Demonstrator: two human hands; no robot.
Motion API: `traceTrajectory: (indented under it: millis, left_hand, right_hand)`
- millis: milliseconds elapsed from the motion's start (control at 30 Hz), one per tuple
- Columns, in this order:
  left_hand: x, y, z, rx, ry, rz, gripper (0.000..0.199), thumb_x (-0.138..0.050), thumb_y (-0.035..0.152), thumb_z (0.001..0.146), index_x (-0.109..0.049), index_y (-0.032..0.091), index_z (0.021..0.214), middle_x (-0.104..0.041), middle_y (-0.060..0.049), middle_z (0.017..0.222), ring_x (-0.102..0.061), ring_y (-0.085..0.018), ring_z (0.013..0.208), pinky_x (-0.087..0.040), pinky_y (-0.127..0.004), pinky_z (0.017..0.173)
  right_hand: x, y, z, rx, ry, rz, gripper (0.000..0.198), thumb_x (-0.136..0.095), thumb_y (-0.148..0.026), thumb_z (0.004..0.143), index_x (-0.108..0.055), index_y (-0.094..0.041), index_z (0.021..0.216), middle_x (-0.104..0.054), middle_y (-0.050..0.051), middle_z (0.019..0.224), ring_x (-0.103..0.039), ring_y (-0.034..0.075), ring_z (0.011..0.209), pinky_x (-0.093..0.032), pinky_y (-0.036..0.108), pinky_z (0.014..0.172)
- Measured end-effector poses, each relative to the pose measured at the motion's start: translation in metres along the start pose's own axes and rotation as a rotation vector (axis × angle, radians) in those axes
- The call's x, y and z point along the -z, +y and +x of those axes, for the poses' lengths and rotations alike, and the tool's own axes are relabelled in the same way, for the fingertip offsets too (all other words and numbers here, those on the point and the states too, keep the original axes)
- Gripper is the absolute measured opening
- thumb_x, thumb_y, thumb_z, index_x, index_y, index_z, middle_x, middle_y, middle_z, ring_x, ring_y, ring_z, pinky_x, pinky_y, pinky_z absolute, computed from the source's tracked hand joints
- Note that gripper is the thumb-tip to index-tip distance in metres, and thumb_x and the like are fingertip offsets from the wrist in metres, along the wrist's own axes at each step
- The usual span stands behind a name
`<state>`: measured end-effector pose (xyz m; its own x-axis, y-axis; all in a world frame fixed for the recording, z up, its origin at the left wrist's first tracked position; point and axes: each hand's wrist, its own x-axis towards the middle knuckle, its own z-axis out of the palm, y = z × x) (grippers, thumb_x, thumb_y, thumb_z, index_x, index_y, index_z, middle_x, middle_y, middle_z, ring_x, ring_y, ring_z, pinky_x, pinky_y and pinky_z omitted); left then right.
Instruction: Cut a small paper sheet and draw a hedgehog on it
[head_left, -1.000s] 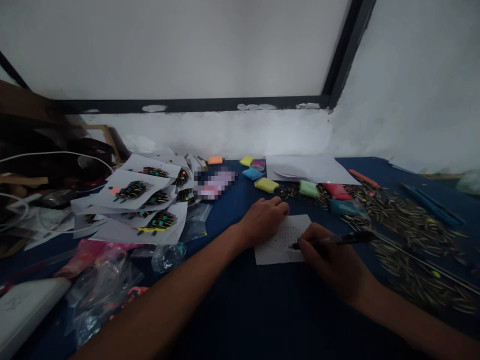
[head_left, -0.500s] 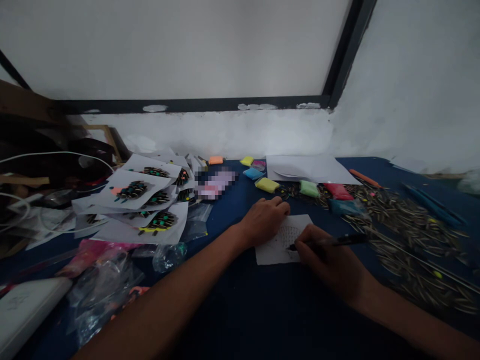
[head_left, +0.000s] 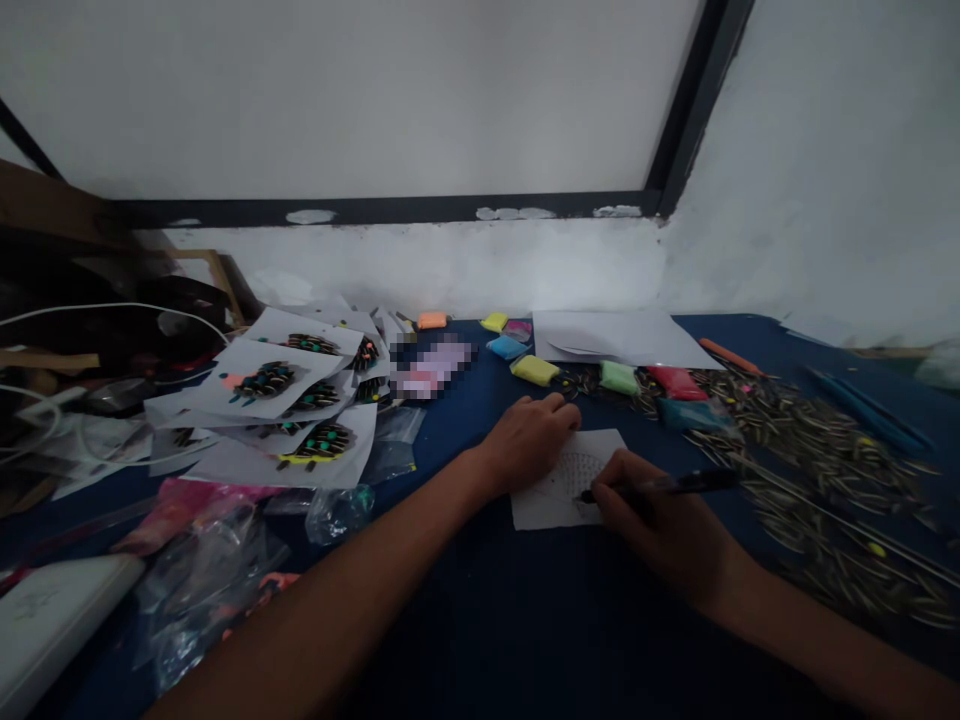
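A small white sheet of paper lies on the dark blue table, bearing a drawn rounded outline filled with rows of short marks. My left hand rests on its upper left part, fingers curled and holding it down; the fingertips are hidden. In my right hand is a black pen, gripped between thumb and fingers. Its tip touches or hovers just over the lower part of the drawing; I cannot tell which. The right hand covers the sheet's right edge.
Loose striped seeds spread over the right side, with a long thin rod across them. Coloured clay packets and blank white sheets line the back. Decorated papers pile up at left, above crumpled plastic bags and a white box.
The pen tip has shifted very slightly to the right over the drawing, and the pen's back end has moved a little too. My left hand and the paper stay in place.
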<state>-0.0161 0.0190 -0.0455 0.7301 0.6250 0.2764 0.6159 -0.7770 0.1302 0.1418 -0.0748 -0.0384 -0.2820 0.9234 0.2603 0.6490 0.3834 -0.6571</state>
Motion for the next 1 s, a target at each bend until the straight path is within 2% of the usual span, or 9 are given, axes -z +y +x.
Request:
traceTrajectory:
  millis: [300,567,1000]
  left_hand:
    - [-0.0027,-0.0005,0.0014,0.003,-0.006,0.012,0.02,-0.034,0.014,0.092,-0.053,0.019,0.097,-0.056,-0.004,0.097,-0.054,-0.017,0.081,-0.041,-0.033,0.076]
    - [-0.0014,-0.0008,0.0005,-0.01,0.025,0.003,0.019,-0.035,0.016,0.093,-0.053,0.018,0.095,-0.057,-0.004,0.095,-0.054,-0.017,0.079,-0.041,-0.032,0.075]
    - [-0.0017,-0.0004,0.0008,0.003,0.004,0.007,0.02,-0.033,0.015,0.092,-0.052,0.018,0.097,-0.056,-0.004,0.097,-0.054,-0.017,0.08,-0.04,-0.031,0.075]
  right_hand:
    - [0.0015,-0.0022,-0.0014,-0.019,-0.032,0.001,0.016,-0.042,-0.025,0.086,-0.046,-0.022,0.071,-0.047,-0.004,0.057,-0.044,0.011,0.047,-0.033,0.024,0.044]
    - [0.0021,0.0,-0.0006,-0.054,0.033,-0.026,0.018,-0.042,-0.028,0.085,-0.045,-0.023,0.069,-0.043,-0.005,0.053,-0.043,0.012,0.045,-0.032,0.024,0.043]
    - [0.0017,0.0005,-0.0002,-0.047,0.019,-0.05,0.016,-0.042,-0.027,0.086,-0.044,-0.023,0.07,-0.044,-0.005,0.053,-0.043,0.012,0.045,-0.032,0.024,0.043]
